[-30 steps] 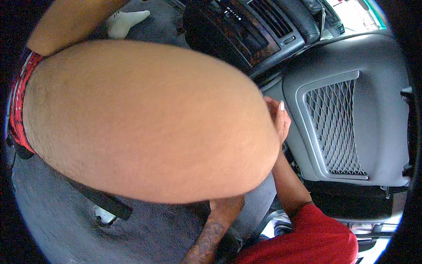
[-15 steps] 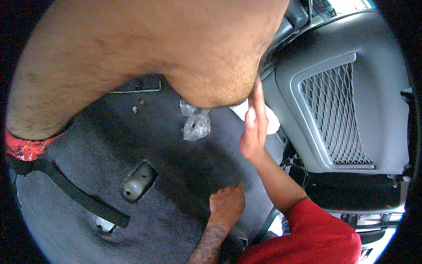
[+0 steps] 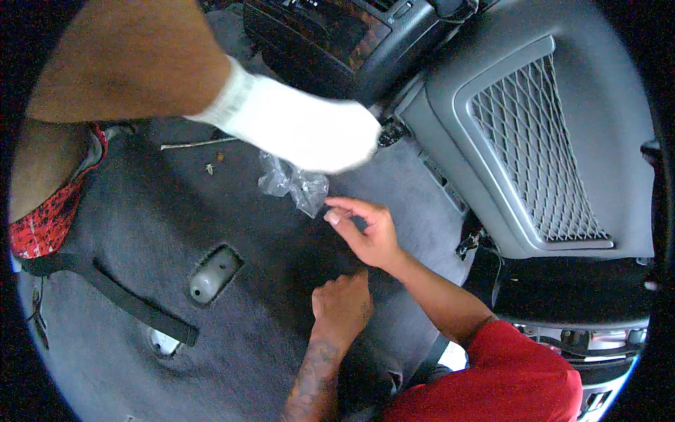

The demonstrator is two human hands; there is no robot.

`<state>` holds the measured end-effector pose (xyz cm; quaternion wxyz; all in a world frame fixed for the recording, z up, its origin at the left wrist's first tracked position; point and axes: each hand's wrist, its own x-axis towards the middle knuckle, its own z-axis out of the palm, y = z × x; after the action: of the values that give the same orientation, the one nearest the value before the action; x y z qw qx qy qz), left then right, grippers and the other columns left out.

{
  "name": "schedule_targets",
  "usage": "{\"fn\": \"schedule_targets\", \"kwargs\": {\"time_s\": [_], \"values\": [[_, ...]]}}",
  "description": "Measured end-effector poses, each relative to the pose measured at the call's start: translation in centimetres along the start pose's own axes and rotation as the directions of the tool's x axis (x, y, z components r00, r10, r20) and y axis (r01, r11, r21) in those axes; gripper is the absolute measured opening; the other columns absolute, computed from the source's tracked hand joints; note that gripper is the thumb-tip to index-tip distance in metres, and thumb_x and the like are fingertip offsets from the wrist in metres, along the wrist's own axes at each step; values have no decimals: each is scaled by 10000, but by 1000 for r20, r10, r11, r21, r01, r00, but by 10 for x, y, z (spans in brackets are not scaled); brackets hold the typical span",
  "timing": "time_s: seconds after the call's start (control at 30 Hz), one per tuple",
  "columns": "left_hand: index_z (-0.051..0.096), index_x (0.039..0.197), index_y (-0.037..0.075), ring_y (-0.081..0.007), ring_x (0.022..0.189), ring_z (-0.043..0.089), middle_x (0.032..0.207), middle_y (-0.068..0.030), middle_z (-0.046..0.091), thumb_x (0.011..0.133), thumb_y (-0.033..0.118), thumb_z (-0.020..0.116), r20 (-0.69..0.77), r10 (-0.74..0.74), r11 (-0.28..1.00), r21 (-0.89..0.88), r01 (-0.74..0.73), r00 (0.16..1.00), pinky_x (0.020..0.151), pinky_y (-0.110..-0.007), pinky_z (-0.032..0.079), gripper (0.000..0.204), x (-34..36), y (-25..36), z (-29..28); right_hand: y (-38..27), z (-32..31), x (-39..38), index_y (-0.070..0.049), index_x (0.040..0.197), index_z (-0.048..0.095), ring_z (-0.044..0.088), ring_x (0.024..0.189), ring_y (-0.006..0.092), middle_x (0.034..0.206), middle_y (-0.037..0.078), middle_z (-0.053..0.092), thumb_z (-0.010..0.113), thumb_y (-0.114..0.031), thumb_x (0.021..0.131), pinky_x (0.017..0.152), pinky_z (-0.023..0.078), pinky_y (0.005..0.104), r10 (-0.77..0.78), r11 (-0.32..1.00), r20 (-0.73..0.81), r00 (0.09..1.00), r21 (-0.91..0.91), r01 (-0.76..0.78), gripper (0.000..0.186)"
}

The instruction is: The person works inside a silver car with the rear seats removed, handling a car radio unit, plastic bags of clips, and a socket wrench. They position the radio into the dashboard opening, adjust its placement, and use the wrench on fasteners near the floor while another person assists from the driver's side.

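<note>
My left hand (image 3: 342, 304) is closed in a fist, knuckles resting on the dark grey carpet (image 3: 274, 253), with nothing seen in it. Beyond it to the right, my right hand (image 3: 367, 232) has thumb and forefinger curved toward each other, with a small gap at the tips. Those tips are right beside a crumpled clear plastic bag (image 3: 308, 191) on the carpet; contact cannot be made out. Over the bag's far side hangs a blurred foot in a white sock (image 3: 302, 130), which partly hides it.
A metal bracket (image 3: 214, 276) sits in a carpet cutout, with a black strap (image 3: 140, 309) to its left. Bits of debris (image 3: 209, 169) lie farther off. A grey panel with a net pocket (image 3: 541, 155) stands right; a dark console (image 3: 316, 42) is at the far end.
The bent knee has lifted away and the white-socked foot has swung into view above the bag. My right hand has left the leg and come down beside the bag, its fingers now curved.
</note>
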<state>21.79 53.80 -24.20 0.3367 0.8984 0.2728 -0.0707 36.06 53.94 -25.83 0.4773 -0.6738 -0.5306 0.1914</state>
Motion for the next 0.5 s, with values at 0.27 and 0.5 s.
{"fn": "schedule_targets", "kwargs": {"time_s": [0.27, 0.5], "values": [[612, 962, 110, -366, 790, 686, 839, -163, 692, 867, 234, 562, -40, -10, 999, -37, 9, 999, 665, -509, 550, 164, -1, 0, 6, 59, -7, 19, 16, 1215, 605, 623, 953, 102, 1027, 74, 685, 645, -116, 924, 829, 498, 245, 194, 972, -199, 961, 175, -160, 322], [644, 1017, 116, -304, 776, 701, 860, -124, 700, 825, 140, 579, -14, 12, 1000, -28, -12, 1000, 635, -446, 551, 204, 1, 0, 6, 101, -39, 87, 19, 1390, 439, 505, 1210, 215, 1303, 114, 551, 540, -426, 964, 978, 429, 367, 227, 974, -341, 912, 78, -214, 624]]}}
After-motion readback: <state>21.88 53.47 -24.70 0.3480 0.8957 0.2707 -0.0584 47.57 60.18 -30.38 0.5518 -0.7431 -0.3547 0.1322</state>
